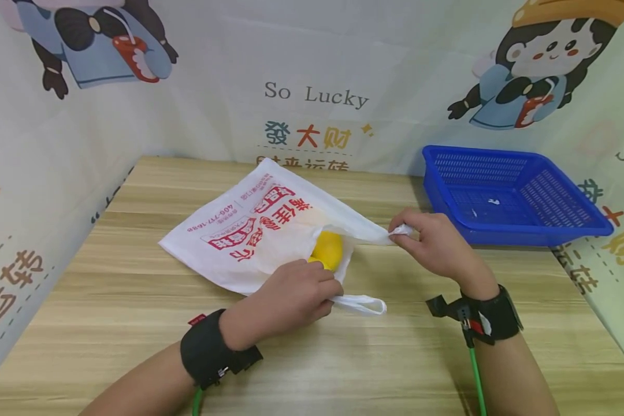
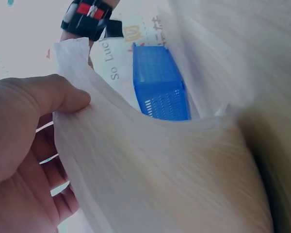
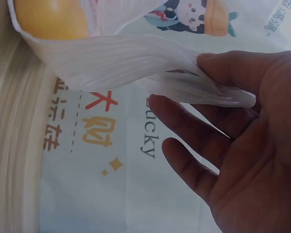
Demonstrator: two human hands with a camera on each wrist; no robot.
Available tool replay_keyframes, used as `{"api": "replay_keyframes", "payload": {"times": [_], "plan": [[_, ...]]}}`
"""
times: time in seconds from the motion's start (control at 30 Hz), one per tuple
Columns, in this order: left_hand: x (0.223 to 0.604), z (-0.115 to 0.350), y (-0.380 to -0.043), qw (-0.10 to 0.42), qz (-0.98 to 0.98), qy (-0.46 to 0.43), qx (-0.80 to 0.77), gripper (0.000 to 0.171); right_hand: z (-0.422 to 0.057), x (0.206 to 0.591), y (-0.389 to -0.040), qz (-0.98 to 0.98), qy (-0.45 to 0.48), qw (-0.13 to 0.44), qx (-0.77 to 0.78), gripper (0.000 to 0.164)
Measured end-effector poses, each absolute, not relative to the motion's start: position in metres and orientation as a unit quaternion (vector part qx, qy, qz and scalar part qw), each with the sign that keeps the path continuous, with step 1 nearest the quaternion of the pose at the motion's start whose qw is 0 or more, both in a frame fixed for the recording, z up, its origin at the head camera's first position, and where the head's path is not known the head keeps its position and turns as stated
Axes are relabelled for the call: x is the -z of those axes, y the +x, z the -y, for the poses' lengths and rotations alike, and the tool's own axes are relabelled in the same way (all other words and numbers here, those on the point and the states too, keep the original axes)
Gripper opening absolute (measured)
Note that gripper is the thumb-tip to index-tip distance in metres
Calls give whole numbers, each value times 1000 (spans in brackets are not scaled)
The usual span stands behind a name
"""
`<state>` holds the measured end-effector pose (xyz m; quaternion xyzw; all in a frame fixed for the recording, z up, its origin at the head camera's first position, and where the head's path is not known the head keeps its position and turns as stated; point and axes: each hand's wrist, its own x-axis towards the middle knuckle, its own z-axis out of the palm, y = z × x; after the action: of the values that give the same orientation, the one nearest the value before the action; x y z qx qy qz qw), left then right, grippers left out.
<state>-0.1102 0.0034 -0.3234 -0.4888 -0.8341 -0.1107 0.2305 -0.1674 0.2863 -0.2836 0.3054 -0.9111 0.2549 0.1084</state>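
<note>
A white plastic bag (image 1: 229,225) with red print lies on the table, its mouth facing right. Inside the mouth a smooth yellow thing (image 1: 329,249) shows, perhaps a fruit; most of it is hidden by the bag. My left hand (image 1: 290,294) pinches the near edge of the mouth between thumb and fingers, and a handle loop hangs out past it. Farther right, my right hand (image 1: 429,240) pinches the other handle and holds it stretched away from the bag. The right wrist view shows the gathered plastic (image 3: 203,87) between thumb and fingers.
A blue plastic basket (image 1: 504,219) stands at the back right of the wooden table (image 1: 135,323), with a small white scrap on its floor. A printed cloth (image 1: 312,52) walls the table at the back and sides. Green cables (image 1: 477,375) run from the wrist straps.
</note>
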Motion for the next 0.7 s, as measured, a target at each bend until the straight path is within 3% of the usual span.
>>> {"api": "replay_keyframes", "payload": {"times": [0.53,0.7], "plan": [[304,8,-119,293,813,-451,223,15,-282,264,-141,877,385,3,-288,12],[301,9,-121,318,816,-417,243,15,-280,260,-131,858,418,-1,-297,14]]}}
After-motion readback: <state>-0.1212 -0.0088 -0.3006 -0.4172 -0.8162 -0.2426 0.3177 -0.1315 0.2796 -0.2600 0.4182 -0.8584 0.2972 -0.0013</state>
